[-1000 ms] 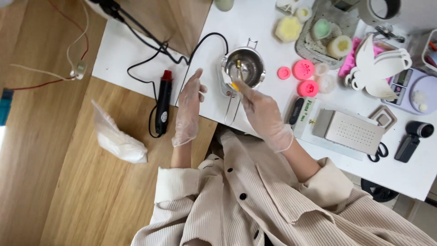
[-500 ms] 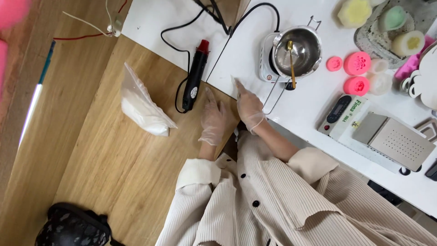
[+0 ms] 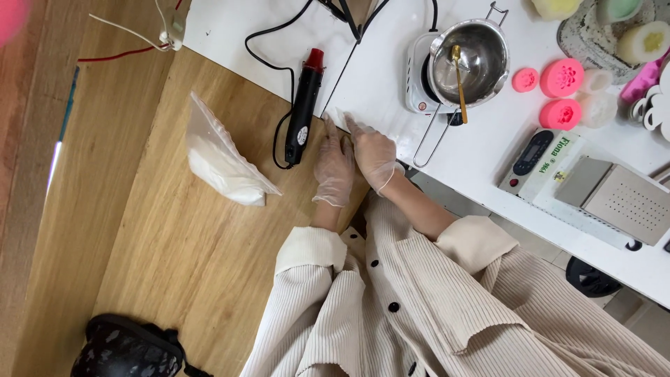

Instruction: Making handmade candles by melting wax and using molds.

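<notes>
Both my hands wear thin clear gloves and meet at the seam between the wooden table (image 3: 174, 230) and the white table (image 3: 377, 77). My right hand (image 3: 373, 150) pinches a small white scrap (image 3: 338, 116) at its fingertips. My left hand (image 3: 333, 167) lies flat beside it, fingers stretched out and touching the scrap's edge. A black heat gun with a red tip (image 3: 303, 112) lies just left of my left hand. Up to the right, a steel pot (image 3: 469, 63) stands on a small white hot plate (image 3: 419, 84) with a gold spoon (image 3: 459, 80) leaning in it.
A clear bag of white material (image 3: 220, 157) lies on the wooden table. Black cables (image 3: 279, 31) cross the white table. Pink round moulds (image 3: 562, 94), a white digital scale (image 3: 541, 157), a perforated metal plate (image 3: 618, 202) and a black bag (image 3: 125, 349) are around.
My right hand left the pot, with the spoon still in it, and came down to the table edge with the white scrap. My left hand dropped beside it. The view shifted left.
</notes>
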